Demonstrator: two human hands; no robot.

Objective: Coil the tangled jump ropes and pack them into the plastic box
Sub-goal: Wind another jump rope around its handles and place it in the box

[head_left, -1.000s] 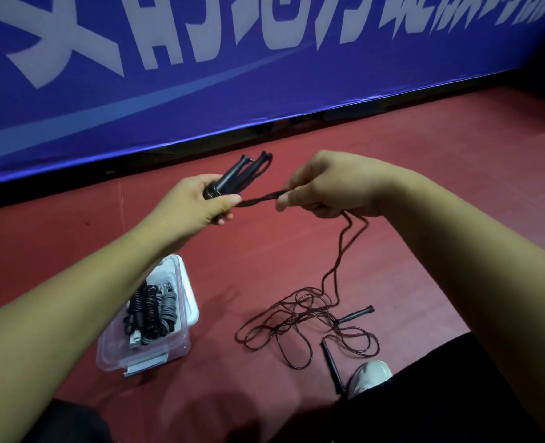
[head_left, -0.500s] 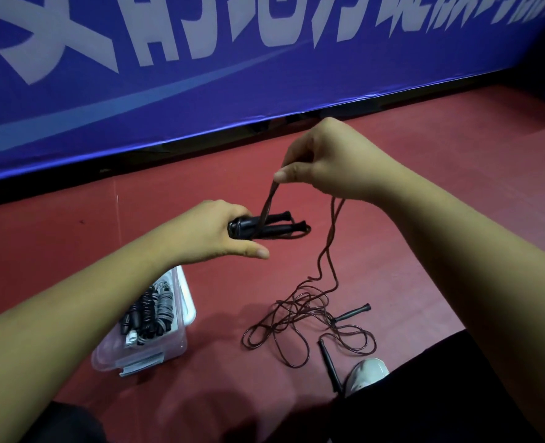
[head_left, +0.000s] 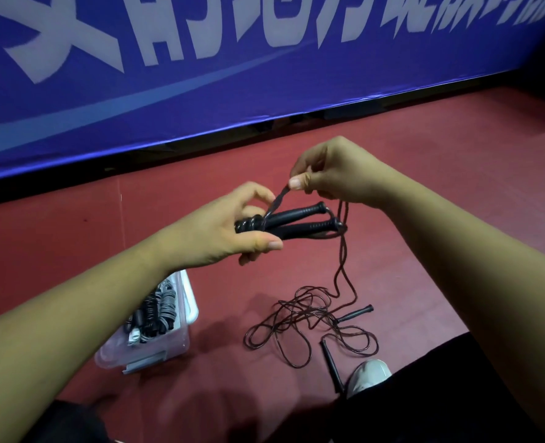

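Observation:
My left hand grips two black jump rope handles held side by side, with several turns of dark cord wound round their near end. My right hand pinches that cord just above the handles, pulled taut. From my right hand the cord drops to a tangled heap of dark rope on the red floor. Two more black handles lie in that heap. A clear plastic box on the floor at lower left holds coiled black and grey ropes, partly hidden by my left forearm.
A blue banner wall with white lettering runs along the back, its lower edge meeting the red floor. A white shoe and my dark-trousered leg sit at lower right, beside the rope heap.
My right hand has gone from beside the handles to up and over them, carrying the cord round them. My left hand dropped and turned the handles level. More cord is wound on.

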